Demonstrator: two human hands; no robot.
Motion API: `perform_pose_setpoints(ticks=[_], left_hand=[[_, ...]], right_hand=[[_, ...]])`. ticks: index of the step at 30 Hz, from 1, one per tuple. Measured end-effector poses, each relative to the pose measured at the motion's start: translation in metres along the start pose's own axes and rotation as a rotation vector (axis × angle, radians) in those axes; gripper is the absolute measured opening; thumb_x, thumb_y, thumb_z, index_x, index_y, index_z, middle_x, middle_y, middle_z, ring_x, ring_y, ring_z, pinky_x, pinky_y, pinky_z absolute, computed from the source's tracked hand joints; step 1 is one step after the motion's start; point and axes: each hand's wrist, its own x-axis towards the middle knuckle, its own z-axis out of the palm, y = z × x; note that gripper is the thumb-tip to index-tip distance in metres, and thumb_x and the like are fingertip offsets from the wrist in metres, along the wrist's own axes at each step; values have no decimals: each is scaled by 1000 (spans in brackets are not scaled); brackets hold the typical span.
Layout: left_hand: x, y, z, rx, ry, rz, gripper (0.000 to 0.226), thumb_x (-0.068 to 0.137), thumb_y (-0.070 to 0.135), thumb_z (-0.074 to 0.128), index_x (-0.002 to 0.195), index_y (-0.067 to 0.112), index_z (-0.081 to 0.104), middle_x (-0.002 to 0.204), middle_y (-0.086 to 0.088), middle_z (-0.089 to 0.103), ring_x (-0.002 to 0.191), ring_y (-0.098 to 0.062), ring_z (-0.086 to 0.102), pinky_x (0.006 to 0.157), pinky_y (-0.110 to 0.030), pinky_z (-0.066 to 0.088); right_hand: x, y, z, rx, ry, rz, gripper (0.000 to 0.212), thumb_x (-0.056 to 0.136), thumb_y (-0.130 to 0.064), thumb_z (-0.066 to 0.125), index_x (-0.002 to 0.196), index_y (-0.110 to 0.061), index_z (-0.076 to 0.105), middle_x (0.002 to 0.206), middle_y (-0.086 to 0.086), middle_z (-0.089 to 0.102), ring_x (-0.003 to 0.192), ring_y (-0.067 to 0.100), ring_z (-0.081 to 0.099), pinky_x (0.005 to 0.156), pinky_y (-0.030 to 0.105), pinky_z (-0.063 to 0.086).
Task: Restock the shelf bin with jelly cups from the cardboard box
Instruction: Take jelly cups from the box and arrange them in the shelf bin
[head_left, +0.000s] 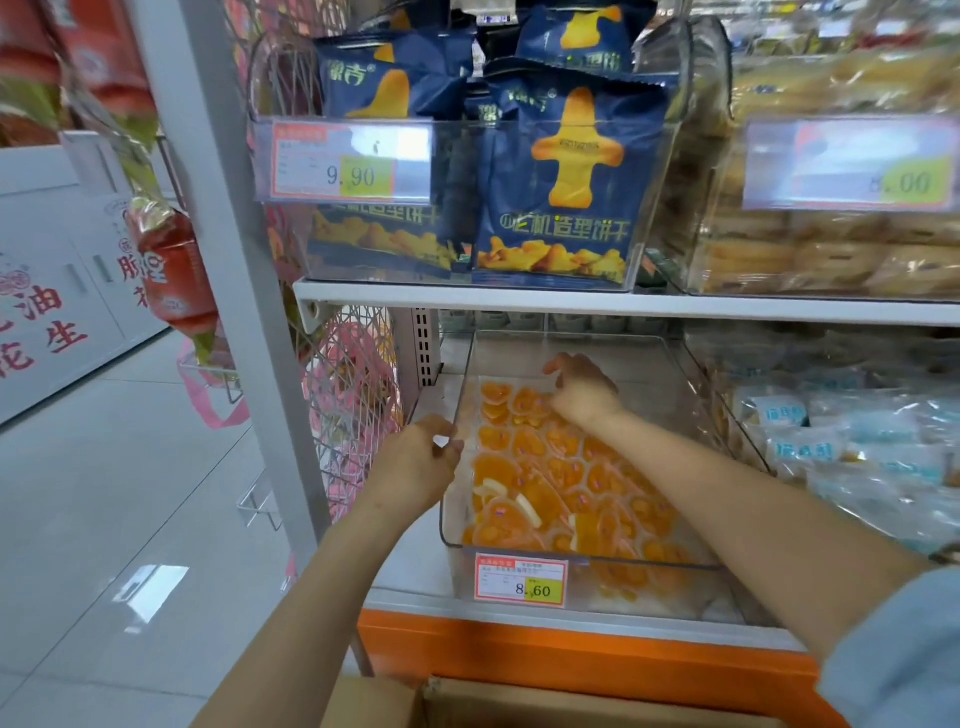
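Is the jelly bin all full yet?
Not yet. Done: orange jelly cups cover most of the clear bin. In hand: the right hand reaches over the back cups; the left hand is at the bin's left wall. Left: the bare back strip, and the cardboard box waits below.

Bin (467, 395) rear bare; upper shelf (623, 306) overhangs, limits headroom.
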Motion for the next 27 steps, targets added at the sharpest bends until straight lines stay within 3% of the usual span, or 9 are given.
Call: perform_pose_setpoints(ticks=[1,3,6,9,12,15,20,24,27], left_hand=[[0,1,0,23,-1,-4,30,97,25,46,124,11,53,105,-14,68,97,-27,64,83,-29,47],[-1,4,-1,109,40,20,32,97,25,47,125,12,52,116,-12,64,105,-28,60,85,-31,46],[-3,13,1,142,190,144,36,94,21,51,129,12,49,128,-10,52,113,-28,52,87,-33,43],[-7,24,4,152,278,302,34,92,16,52,125,10,52,124,-9,50,116,-26,46,87,-28,35],[-10,32,8,116,284,444,28,89,9,54,117,8,58,116,-8,53,114,-23,45,88,-20,29],[-11,37,13,56,256,519,24,86,4,57,109,8,63,110,-8,56,108,-23,50,90,-22,33],[-12,42,23,-127,105,412,36,83,6,66,118,8,56,114,0,54,108,-16,54,92,-24,42],[-15,48,30,-300,-30,271,56,78,13,73,126,9,45,110,3,54,104,-10,52,91,-22,44],[-15,49,30,-377,18,255,42,76,8,74,112,13,53,92,6,60,90,-11,59,81,-24,50]], right_hand=[[-7,-3,-9,13,-32,-51,38,83,-32,68,117,-21,56,114,2,57,98,19,56,79,27,44],[-25,-11,-24,76,-311,-121,34,81,-37,72,108,-18,63,101,0,61,82,15,57,77,29,49],[-53,-15,-27,-35,-634,-123,33,78,-43,73,95,-15,65,90,5,64,75,16,58,71,29,50],[-70,-5,-8,-200,-466,-130,37,75,-44,75,86,-10,69,84,7,66,77,18,59,67,28,46],[-75,3,5,-102,-295,-126,14,80,-26,73,77,-12,70,90,5,70,79,15,60,70,27,47],[-77,10,-1,-24,-195,-116,23,78,-16,75,61,-24,63,85,-3,68,80,11,60,66,20,43],[-91,14,-34,39,145,-298,4,80,-22,73,76,-21,73,81,-6,67,84,19,64,67,29,46],[-107,15,-48,279,387,-646,16,80,-27,66,77,-12,71,87,-3,67,73,17,63,65,32,50],[-116,18,-48,318,393,-749,25,83,-28,56,81,-8,71,98,-1,66,77,12,62,68,28,51]])
